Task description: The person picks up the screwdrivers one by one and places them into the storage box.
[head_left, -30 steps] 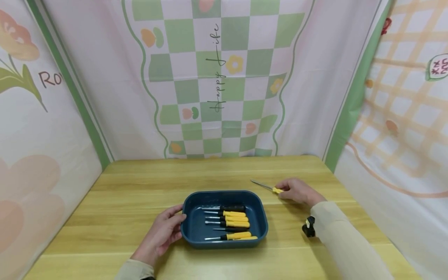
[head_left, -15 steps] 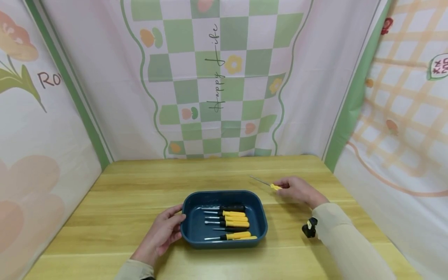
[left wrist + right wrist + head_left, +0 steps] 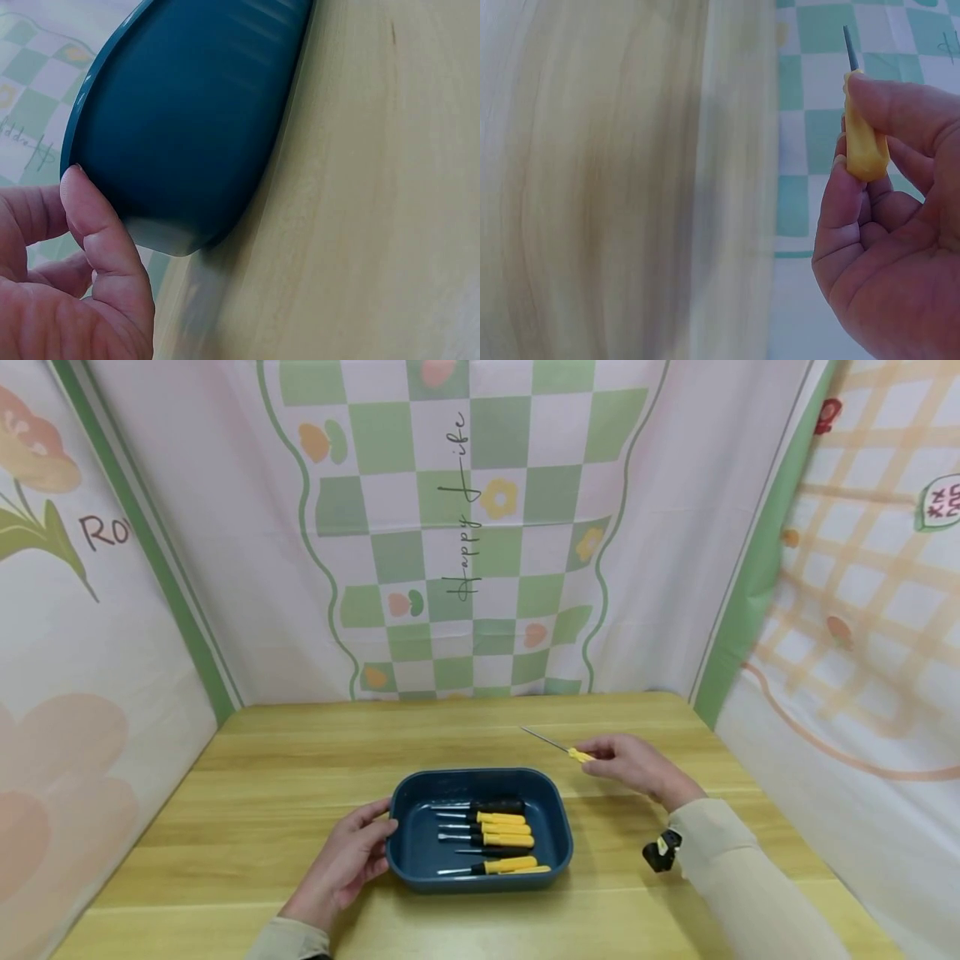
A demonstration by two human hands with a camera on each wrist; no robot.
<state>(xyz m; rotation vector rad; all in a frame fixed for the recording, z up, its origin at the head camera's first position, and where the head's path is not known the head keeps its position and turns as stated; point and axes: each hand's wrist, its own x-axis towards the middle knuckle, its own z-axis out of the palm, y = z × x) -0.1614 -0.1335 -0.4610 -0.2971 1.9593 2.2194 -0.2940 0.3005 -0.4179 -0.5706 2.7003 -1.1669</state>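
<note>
In the head view a dark blue rectangular tray (image 3: 558,827) stands on the wooden table. Several screwdrivers (image 3: 508,841) lie in it side by side, most with yellow handles, others with black ones, their shafts to the left. My left hand (image 3: 354,853) holds the tray's left end, the thumb (image 3: 90,199) at the rim in the left wrist view. Behind and right of the tray, my right hand (image 3: 632,767) pinches a screwdriver (image 3: 580,755) by its yellow handle (image 3: 866,154). Its thin metal shaft points left and away, raised over the table.
The wooden table (image 3: 300,777) reaches back to a hanging cloth (image 3: 498,568) with a green and white check. More printed cloth hangs on the left and right sides. A small black device (image 3: 662,850) sits at the right wrist.
My right hand has lifted the screwdriver and shifted it slightly left and away, its tip now higher in view. The left hand and tray have stayed in place.
</note>
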